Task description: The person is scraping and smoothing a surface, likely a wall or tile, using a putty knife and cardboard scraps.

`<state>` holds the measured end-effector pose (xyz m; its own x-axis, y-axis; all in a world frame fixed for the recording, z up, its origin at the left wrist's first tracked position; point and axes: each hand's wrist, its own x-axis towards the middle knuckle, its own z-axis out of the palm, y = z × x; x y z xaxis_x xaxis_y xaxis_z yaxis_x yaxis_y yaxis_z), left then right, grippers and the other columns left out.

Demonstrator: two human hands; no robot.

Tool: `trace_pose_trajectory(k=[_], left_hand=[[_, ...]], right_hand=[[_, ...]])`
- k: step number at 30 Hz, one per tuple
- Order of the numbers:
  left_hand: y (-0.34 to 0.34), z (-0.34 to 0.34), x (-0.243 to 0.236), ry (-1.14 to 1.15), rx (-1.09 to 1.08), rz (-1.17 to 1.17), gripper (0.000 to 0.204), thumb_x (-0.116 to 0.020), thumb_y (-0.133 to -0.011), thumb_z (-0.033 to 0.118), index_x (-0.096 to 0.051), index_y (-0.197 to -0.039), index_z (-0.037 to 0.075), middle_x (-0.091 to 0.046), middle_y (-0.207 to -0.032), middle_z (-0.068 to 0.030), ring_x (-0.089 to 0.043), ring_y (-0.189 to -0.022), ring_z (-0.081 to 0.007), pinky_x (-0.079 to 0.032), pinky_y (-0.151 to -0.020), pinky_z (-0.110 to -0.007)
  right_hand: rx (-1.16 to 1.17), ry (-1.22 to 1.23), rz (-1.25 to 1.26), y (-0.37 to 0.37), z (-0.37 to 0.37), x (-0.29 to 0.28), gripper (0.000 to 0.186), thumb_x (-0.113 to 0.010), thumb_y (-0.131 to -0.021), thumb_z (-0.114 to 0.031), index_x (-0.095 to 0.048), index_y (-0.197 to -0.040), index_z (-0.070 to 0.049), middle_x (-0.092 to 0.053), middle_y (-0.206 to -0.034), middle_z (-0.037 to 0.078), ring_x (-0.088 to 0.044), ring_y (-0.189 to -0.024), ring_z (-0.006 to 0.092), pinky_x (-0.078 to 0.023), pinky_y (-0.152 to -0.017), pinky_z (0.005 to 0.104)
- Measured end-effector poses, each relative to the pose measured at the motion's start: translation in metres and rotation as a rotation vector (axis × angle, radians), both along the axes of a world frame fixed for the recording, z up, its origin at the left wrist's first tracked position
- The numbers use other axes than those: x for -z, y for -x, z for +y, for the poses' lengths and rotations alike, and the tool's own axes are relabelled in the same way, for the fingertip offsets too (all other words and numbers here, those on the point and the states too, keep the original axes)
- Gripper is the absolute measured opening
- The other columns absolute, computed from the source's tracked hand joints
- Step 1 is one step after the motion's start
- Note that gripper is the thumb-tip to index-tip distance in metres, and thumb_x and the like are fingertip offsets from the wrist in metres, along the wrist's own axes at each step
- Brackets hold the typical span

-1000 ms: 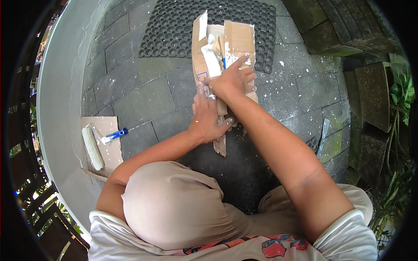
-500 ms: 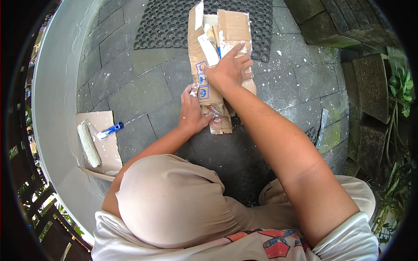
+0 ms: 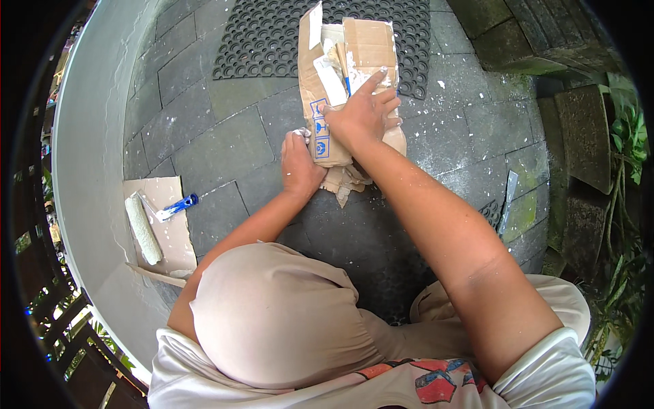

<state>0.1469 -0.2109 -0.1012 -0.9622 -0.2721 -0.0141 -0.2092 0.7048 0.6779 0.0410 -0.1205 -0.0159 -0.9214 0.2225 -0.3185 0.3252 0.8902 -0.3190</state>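
Note:
A brown, torn cardboard box (image 3: 371, 51) with blue printed symbols lies on the paving in front of me. Stuffed inside are a white strip (image 3: 330, 80), other whitish scraps and a thin tan piece with a blue part. My right hand (image 3: 364, 116) spans the top of the box, thumb on the left panel and fingers spread over the right panel, gripping it. My left hand (image 3: 301, 163) is closed at the near left edge of the box, with white smears on its fingertips. Ragged torn cardboard (image 3: 343, 183) sticks out of the near end.
At left, a paint roller (image 3: 143, 228) with a blue handle (image 3: 180, 205) lies on a cardboard sheet (image 3: 178, 238) beside a grey wall (image 3: 88, 170). A black rubber mat (image 3: 255, 41) lies beyond the box. A flat blade (image 3: 507, 201) rests at right, near stone blocks (image 3: 582, 136) and plants.
My left hand has pulled slightly back and left from the near flap, and the torn end looks more crumpled. My right hand stays on the box. The whole view has shifted slightly.

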Motion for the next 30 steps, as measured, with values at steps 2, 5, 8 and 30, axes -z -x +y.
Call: trace_pose_trajectory(k=[2, 5, 8, 30], left_hand=[[0.000, 0.003, 0.000, 0.017, -0.036, 0.012, 0.058, -0.082, -0.068, 0.020, -0.049, -0.110, -0.003, -0.050, -0.105, -0.0187, -0.050, -0.102, -0.0399, -0.042, -0.089, -0.046], [0.001, 0.003, 0.003, 0.103, -0.033, 0.051, 0.056, -0.082, -0.071, 0.022, -0.047, -0.109, -0.002, -0.051, -0.104, -0.0163, -0.054, -0.098, -0.0349, -0.045, -0.087, -0.043], [-0.012, -0.017, 0.003, -0.066, 0.222, 0.086, 0.070, -0.079, -0.072, 0.020, -0.042, -0.126, -0.005, -0.046, -0.121, -0.0234, -0.047, -0.113, -0.0411, -0.039, -0.100, -0.044], [-0.016, 0.012, -0.011, -0.288, 0.210, -0.281, 0.067, -0.076, -0.076, 0.003, -0.033, -0.127, -0.002, -0.045, -0.111, -0.0124, -0.054, -0.092, -0.0212, -0.050, -0.079, -0.034]], right_hand=[[0.009, -0.003, 0.005, 0.000, 0.000, -0.001, 0.125, -0.084, -0.068, -0.039, -0.002, -0.152, 0.003, -0.034, -0.137, 0.027, -0.030, -0.131, 0.0394, -0.028, -0.103, 0.0597], [0.018, -0.019, -0.011, 0.002, 0.001, -0.001, 0.124, -0.083, -0.068, -0.039, -0.003, -0.152, 0.003, -0.034, -0.138, 0.027, -0.030, -0.132, 0.0395, -0.028, -0.104, 0.0612], [0.020, 0.013, -0.076, 0.005, 0.003, -0.002, 0.126, -0.084, -0.067, -0.050, -0.006, -0.154, -0.001, -0.032, -0.142, 0.026, -0.028, -0.134, 0.0384, -0.026, -0.108, 0.0623], [-0.172, 0.004, 0.084, -0.002, 0.033, -0.008, 0.118, -0.085, -0.067, -0.043, -0.016, -0.153, -0.002, -0.038, -0.138, 0.027, -0.034, -0.132, 0.0385, -0.031, -0.106, 0.0528]])
